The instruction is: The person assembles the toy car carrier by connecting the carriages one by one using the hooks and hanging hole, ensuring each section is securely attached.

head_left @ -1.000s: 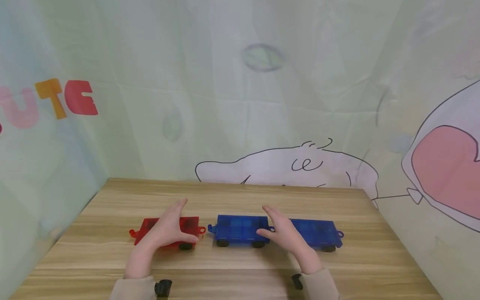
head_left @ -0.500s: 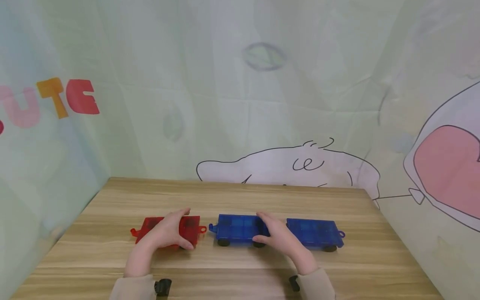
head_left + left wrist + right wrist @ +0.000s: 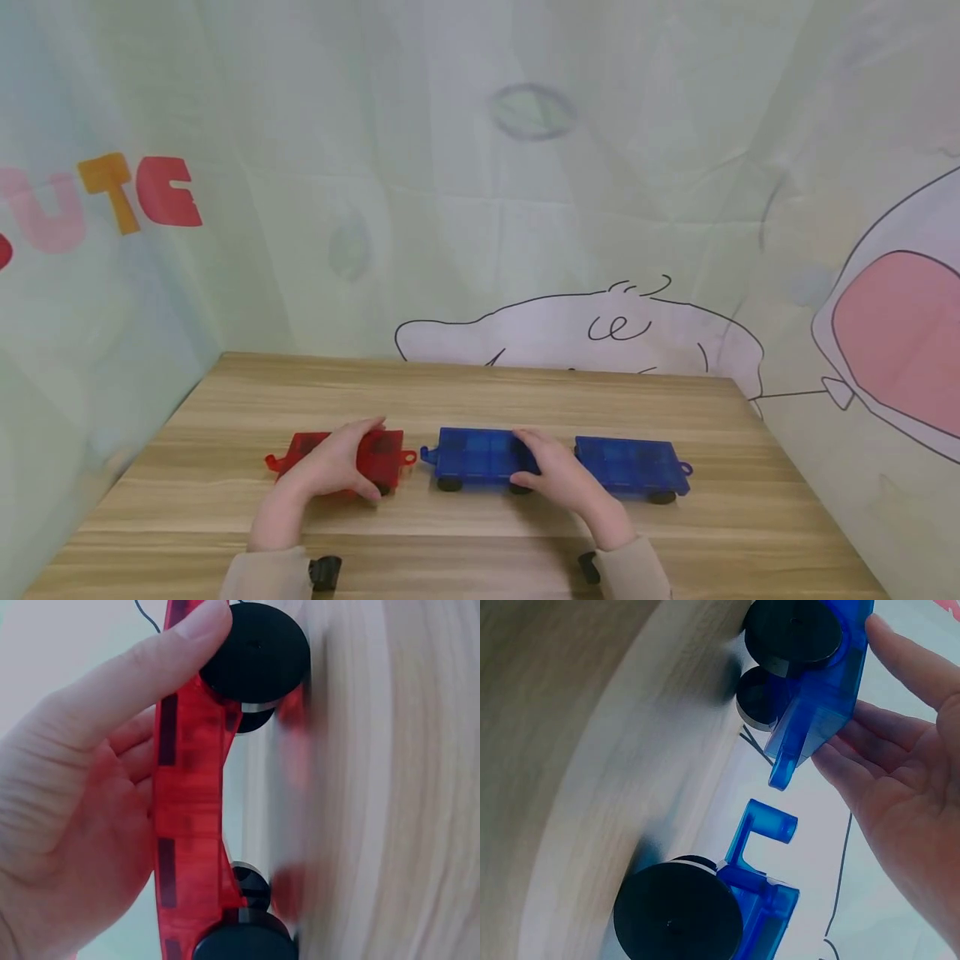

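Note:
My left hand (image 3: pixel 333 467) holds a red see-through toy train car (image 3: pixel 187 787) from above. The thumb lies against a black wheel (image 3: pixel 259 652), with the other fingers on the far side. My right hand (image 3: pixel 562 475) grips the right end of a blue see-through train car (image 3: pixel 476 454) between thumb and fingers. This car's left hook (image 3: pixel 426 455) faces the red car's ring, a small gap between them. Behind my right hand stands a second blue car (image 3: pixel 633 467). In the right wrist view, its hook (image 3: pixel 772 821) is apart from the middle car's ring (image 3: pixel 784 769).
All three cars form a row along a wood-grain table (image 3: pixel 487 542). A pale printed curtain (image 3: pixel 450 208) hangs behind the table and at both sides. Black wrist-camera mounts (image 3: pixel 326 573) sit at the sleeves.
My right hand has moved left from between the two blue cars and taken hold of the middle one. My left fingers and thumb have closed down onto the red car.

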### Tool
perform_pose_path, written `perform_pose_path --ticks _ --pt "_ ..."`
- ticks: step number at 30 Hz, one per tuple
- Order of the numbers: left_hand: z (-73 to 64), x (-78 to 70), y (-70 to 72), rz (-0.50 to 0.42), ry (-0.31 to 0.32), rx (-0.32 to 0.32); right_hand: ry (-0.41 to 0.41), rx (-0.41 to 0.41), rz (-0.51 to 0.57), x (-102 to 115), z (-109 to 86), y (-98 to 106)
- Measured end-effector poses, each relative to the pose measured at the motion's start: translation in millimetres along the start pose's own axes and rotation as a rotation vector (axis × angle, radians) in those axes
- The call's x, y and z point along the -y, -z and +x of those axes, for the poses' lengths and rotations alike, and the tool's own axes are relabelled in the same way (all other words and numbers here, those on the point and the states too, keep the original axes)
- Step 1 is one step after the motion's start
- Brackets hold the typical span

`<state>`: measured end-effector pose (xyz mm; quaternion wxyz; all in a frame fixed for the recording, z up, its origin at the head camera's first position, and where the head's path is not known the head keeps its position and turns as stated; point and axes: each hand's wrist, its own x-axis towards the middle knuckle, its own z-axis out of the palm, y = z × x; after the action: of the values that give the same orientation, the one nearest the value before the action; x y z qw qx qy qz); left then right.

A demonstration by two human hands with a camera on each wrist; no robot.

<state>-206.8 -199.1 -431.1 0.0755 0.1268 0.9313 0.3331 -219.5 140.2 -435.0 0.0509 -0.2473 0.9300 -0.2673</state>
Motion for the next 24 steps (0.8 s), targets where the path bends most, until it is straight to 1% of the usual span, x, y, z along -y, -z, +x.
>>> perform_pose_path --ticks 5,9,19,24 --pt "0.4 3.4 -0.1 -0.01 -0.017 -0.003 0.001 0.004 0.006 0.1 0.7 0.3" --pt "0.7 4.9 -0.6 -0.005 -0.017 -0.014 -0.005 0.009 0.008 -0.3 0.7 0.5" --pt "0.8 8.4 0.6 0.005 -0.036 -0.035 0.017 0.001 0.004 -2.2 1.5 -0.4" --pt "0.9 10.7 0.3 -0.011 -0.026 -0.044 0.022 0.004 -0.002 -1.8 1.8 -1.1"
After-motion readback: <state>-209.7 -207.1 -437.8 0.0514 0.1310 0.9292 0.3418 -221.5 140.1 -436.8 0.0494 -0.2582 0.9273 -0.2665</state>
